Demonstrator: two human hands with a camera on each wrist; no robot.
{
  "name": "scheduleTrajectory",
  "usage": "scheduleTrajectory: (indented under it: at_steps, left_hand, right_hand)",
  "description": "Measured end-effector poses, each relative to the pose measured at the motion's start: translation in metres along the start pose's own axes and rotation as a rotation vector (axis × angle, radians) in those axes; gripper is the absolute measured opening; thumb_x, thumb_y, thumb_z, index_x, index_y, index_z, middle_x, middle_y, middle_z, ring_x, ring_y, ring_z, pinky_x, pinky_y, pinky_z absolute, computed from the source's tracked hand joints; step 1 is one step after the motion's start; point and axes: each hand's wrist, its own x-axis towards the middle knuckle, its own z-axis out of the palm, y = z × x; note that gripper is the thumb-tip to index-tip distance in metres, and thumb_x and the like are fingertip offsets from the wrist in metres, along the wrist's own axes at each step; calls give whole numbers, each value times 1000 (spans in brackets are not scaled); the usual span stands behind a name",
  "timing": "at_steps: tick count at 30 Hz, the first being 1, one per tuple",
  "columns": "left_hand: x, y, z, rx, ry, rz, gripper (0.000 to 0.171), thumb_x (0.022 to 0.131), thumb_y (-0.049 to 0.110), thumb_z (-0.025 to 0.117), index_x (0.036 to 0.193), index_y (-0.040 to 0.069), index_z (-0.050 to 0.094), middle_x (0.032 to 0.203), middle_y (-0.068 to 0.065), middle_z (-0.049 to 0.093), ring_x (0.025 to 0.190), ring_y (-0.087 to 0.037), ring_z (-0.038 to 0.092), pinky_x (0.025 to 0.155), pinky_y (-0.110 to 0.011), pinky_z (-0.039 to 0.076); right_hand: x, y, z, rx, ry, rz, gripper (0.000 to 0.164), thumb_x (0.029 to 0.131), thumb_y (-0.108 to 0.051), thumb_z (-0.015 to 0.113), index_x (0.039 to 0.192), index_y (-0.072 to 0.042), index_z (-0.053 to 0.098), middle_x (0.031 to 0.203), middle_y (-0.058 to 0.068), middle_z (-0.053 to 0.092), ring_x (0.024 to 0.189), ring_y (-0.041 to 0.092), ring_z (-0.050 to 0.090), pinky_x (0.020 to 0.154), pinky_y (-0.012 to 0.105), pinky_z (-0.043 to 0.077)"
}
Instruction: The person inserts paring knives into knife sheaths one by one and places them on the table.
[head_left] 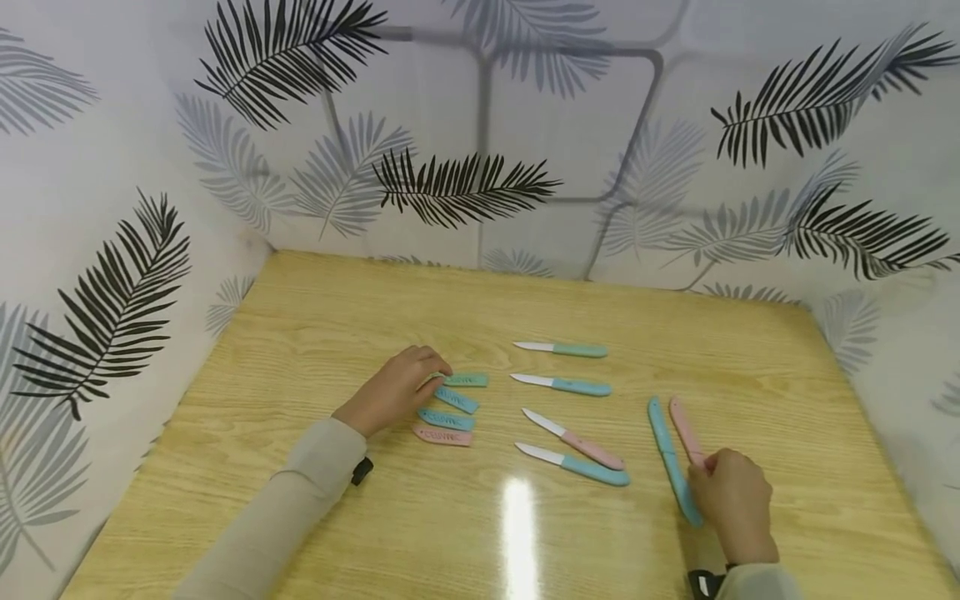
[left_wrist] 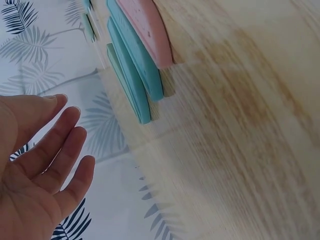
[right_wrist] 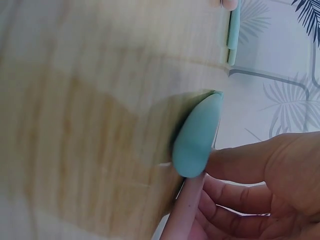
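A: L hand (head_left: 397, 387) first: fingers loose & apart, nothing held afaict. Fingertips are at the L end of the green sheath (head_left: 468, 380); contact or not, can't tell

B: And nearer than that?

A: Upper blue sheath (head_left: 457, 400), lower blue sheath (head_left: 447, 419), pink sheath (head_left: 444, 437), in a close column on the desk (head_left: 360, 308). Spacing's tight, so a careless grab could prob shove a neighbour askew

B: Middle?

A: Four bare knives, blades pointing L: green knife (head_left: 579, 350), upper blue knife (head_left: 581, 386), pink knife (head_left: 572, 438), lower blue knife (head_left: 572, 464). Main risk imo: L hand sliding R w/o lifting could meet a tip & get nicked

B: Pink one's slanted, no?

A: Yep, handle end's right by the lower blue knife's, so picking up either might swing the other's blade

B: Far R?

A: Blue sheathed knife (head_left: 673, 460), then pink sheathed knife (head_left: 687, 431) just beside it, near end pinched b/w thumb & fingers of the R hand (head_left: 733, 502). Thumb's v close to the blue one, so a hasty lift could drag or roll it; & if the sheath fits loosely, holding one part only might bare the blade
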Motion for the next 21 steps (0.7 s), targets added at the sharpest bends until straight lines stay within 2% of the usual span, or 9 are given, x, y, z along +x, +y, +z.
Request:
scheduleTrajectory:
  at_steps: [6,14,18,21]
  left_hand:
    - [1,2,0,25,-34,-33,19,92,10,65,110,5,68,112,-7,64,106,-24,59,92,-38,50]
    - [15,1,1,55,-116,-194,24,93,18,65,113,5,68,112,-10,66,103,-25,63,87,-39,53]
    - [23,0,1,86,-127,-212,24,93,19,65,113,6,68,107,-8,66,98,-24,63,83,-38,54]
    - [30,-1,3,103,-148,-212,25,92,20,67,112,5,68,104,-8,66,95,-24,63,80,-37,54]
  right_hand:
    - [-3,-1,0,2,19,-22,28,87,-14,62,87,14,64,78,24,63,70,34,60,63,52,49]
    - [-11,-8,-10,2,-53,41,49,94,-31,55,113,15,57,102,32,63,76,37,64,54,40,52]
    - [-17,-12,-13,-19,-10,29,48,96,-31,55,116,12,56,107,33,61,82,42,63,55,41,52]
    - [-24,-15,-13,-6,42,-14,45,95,-28,57,114,13,58,107,35,60,66,34,61,47,34,49]
